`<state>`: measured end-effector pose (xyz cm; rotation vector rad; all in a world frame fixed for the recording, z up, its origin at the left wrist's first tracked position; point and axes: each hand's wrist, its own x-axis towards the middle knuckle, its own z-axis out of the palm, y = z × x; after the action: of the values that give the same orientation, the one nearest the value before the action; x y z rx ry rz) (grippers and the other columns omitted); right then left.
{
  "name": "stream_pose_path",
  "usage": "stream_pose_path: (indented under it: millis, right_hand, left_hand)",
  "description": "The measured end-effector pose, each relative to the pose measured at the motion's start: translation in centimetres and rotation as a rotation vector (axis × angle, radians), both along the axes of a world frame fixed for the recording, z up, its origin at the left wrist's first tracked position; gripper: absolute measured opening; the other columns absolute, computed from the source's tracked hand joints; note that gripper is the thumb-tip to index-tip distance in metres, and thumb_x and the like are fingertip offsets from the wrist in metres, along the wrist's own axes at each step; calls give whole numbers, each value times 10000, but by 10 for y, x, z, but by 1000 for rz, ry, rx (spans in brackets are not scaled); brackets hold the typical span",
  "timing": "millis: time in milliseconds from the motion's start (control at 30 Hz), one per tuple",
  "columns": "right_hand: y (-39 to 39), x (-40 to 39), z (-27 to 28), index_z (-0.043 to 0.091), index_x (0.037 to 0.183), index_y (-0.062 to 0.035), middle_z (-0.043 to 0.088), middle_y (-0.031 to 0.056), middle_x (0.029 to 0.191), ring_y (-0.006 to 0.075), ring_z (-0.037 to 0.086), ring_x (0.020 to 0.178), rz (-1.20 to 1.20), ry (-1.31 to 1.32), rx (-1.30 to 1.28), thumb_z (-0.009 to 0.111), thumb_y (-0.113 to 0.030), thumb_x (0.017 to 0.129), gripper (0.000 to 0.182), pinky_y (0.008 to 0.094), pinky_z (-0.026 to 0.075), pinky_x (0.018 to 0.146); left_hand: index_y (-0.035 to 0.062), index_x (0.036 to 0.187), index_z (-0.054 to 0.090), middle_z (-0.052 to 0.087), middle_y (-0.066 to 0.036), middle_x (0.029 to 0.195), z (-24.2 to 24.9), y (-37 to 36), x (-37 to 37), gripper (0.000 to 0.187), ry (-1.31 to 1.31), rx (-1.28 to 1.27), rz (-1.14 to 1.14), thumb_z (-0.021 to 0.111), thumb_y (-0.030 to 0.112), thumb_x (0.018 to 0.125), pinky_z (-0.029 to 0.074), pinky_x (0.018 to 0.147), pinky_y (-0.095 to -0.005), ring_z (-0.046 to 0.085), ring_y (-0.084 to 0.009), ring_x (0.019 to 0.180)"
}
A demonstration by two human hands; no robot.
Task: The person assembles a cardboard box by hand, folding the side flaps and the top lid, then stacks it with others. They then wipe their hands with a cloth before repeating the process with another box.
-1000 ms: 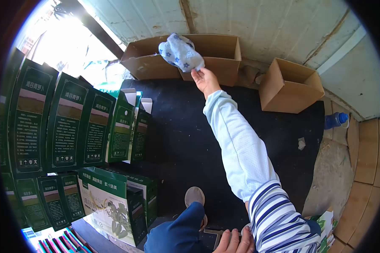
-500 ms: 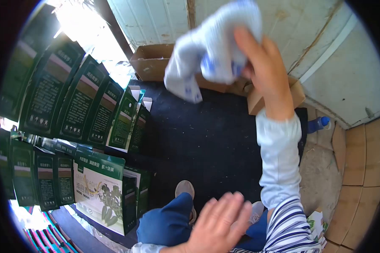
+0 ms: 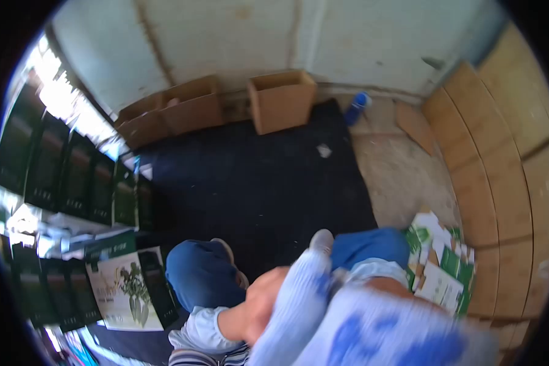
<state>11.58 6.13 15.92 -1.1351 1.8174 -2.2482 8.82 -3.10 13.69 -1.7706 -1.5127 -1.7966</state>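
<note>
A white ribbed knit piece (image 3: 302, 299) with blue marks, soft like a glove or sock, fills the bottom right of the head view, close to the camera and smeared by motion. My right forearm (image 3: 390, 285) runs behind it, and the knit covers my right hand. Against the knit's left edge is my left hand (image 3: 265, 299), blurred, its fingers partly hidden. Below both hands are my knees in blue trousers (image 3: 201, 274).
Green printed boxes (image 3: 128, 290) stand in rows on the left. Open cardboard boxes (image 3: 280, 100) line the wall behind a black mat (image 3: 256, 177). A blue bottle (image 3: 357, 110), flattened green-white cartons (image 3: 439, 274) and stacked brown cartons (image 3: 488, 183) are on the right.
The knit piece has come down from high over the mat to my lap with my right hand. My left hand has moved left and up beside it. The view has swung right.
</note>
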Motion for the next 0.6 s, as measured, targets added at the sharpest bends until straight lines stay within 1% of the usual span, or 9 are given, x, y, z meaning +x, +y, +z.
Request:
stream_pose_path:
  millis: [67, 200, 400, 600]
  right_hand:
    - [-9, 18, 3, 640, 959, -12, 634, 35, 849, 99, 585, 743, 70, -4, -81, 595, -332, 908, 328, 222, 451, 634]
    - [-17, 44, 7, 638, 966, -8, 635, 40, 865, 101, 584, 763, 187, -18, -202, 585, -323, 914, 323, 224, 451, 652]
    - [-1, 80, 9, 634, 975, -1, 637, 47, 890, 104, 583, 793, 201, -82, -214, 571, -308, 924, 318, 227, 451, 679]
    - [4, 107, 9, 630, 984, 5, 639, 53, 914, 108, 582, 824, 246, -126, -356, 556, -294, 933, 312, 230, 451, 705]
  left_hand:
    - [-75, 1313, 341, 403, -341, 1262, 11, 10, 21, 671, -7, 25, -116, 678, 180, 792, 442, 888, -443, 492, -428, 1089]
    - [-50, 1280, 386, 447, -314, 1206, 20, 25, 53, 599, -12, 30, -160, 667, 173, 800, 456, 852, -423, 518, -398, 1026]
    - [-14, 1231, 455, 513, -275, 1122, 29, 21, 69, 494, -8, 31, -221, 650, 162, 812, 476, 798, -394, 558, -353, 931]
    - [22, 1181, 523, 579, -235, 1037, 32, 26, 77, 395, -16, 10, -242, 633, 151, 825, 496, 743, -364, 598, -308, 836]
